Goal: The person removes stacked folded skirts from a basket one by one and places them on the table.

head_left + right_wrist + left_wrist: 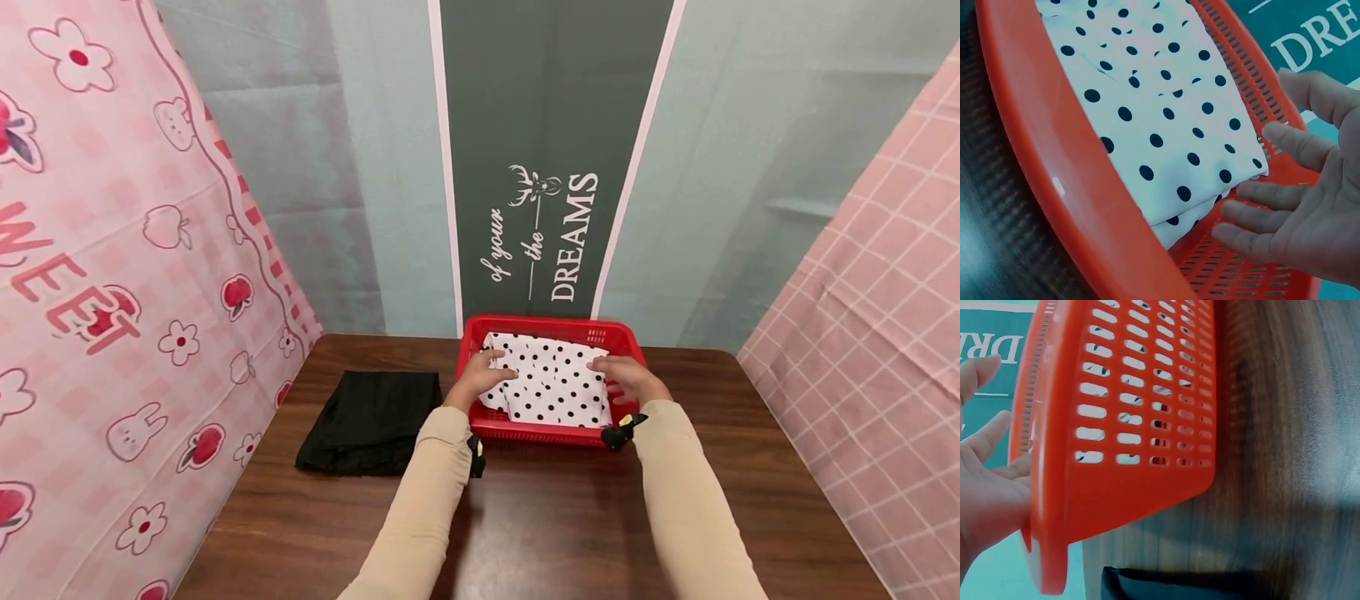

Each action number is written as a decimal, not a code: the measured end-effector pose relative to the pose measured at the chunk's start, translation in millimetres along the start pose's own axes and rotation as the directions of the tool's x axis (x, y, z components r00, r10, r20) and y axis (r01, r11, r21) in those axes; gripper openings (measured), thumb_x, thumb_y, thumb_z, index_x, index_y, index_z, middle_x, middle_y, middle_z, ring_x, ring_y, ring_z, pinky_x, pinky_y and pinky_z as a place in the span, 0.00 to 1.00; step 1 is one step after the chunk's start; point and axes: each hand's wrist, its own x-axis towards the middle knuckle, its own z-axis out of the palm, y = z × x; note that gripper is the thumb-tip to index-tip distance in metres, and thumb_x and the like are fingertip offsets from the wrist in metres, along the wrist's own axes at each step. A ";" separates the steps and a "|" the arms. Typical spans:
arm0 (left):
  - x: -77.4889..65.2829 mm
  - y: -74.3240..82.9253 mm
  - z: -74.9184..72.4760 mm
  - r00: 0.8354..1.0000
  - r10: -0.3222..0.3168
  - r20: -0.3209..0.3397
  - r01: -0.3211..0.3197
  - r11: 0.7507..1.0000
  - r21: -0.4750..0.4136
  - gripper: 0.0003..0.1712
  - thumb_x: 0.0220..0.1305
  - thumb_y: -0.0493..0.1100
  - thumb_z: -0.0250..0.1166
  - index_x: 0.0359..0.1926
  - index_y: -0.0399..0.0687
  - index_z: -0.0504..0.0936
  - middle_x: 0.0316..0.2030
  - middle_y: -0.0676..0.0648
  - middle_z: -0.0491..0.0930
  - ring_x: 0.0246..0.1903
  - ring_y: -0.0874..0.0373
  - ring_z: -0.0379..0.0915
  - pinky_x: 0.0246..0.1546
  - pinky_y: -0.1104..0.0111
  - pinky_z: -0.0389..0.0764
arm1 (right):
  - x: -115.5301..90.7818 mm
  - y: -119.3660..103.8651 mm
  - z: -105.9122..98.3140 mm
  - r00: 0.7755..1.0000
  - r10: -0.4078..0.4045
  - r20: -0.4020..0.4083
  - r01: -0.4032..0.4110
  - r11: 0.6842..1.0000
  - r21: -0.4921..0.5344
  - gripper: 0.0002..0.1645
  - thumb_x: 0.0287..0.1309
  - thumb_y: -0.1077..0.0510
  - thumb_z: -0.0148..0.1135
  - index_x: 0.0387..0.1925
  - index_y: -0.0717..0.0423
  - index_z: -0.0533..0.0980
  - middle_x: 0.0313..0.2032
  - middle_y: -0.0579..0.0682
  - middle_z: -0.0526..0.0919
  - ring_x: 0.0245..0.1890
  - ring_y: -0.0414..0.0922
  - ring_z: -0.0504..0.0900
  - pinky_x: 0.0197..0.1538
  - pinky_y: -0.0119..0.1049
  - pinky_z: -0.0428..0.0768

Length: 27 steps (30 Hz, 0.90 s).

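A folded white cloth with black polka dots (556, 383) lies inside a red plastic basket (540, 432) at the back of the table. My left hand (480, 379) reaches over the basket's left side, fingers spread at the cloth's left part; in the left wrist view the basket wall (1122, 494) hides some of its fingers. At the cloth's right end is my right hand (630, 377). The right wrist view shows that hand (1300, 200) with fingers extended beside the dotted cloth (1160, 125), nothing gripped.
A folded black cloth (375, 421) lies on the brown wooden table (555, 517), left of the basket. Behind the table hangs a green and grey curtain (555, 108). Pink printed fabric (135, 317) hangs at the left, and pink checked fabric (885, 333) at the right.
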 end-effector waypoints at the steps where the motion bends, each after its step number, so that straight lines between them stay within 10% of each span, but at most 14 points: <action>1: -0.1 -0.2 1.1 1.000 -0.017 0.000 0.017 1.000 0.009 0.34 0.56 0.42 0.66 0.62 0.35 0.68 0.61 0.34 0.64 0.60 0.41 0.59 0.54 0.53 0.67 | 0.0 1.1 -0.1 1.000 0.014 -0.017 -0.014 1.000 0.010 0.48 0.57 0.48 0.61 0.69 0.64 0.48 0.64 0.67 0.52 0.61 0.66 0.53 0.57 0.59 0.63; 12: -4.5 2.6 11.9 0.971 -0.239 -0.005 0.239 0.971 -0.027 0.42 0.54 0.47 0.66 0.66 0.35 0.61 0.62 0.36 0.61 0.57 0.43 0.61 0.54 0.51 0.66 | 2.9 19.8 10.7 0.986 0.153 -0.067 -0.136 0.968 0.210 0.51 0.58 0.50 0.59 0.68 0.68 0.41 0.63 0.74 0.50 0.60 0.69 0.55 0.56 0.59 0.63; 27: -0.4 -2.6 15.6 0.962 -0.250 0.113 0.268 0.941 -0.205 0.39 0.58 0.46 0.64 0.66 0.33 0.61 0.63 0.38 0.61 0.62 0.43 0.55 0.59 0.50 0.59 | 9.1 29.4 16.7 0.984 0.158 -0.086 -0.126 0.946 0.297 0.39 0.56 0.51 0.62 0.61 0.65 0.56 0.49 0.64 0.71 0.44 0.57 0.75 0.49 0.51 0.75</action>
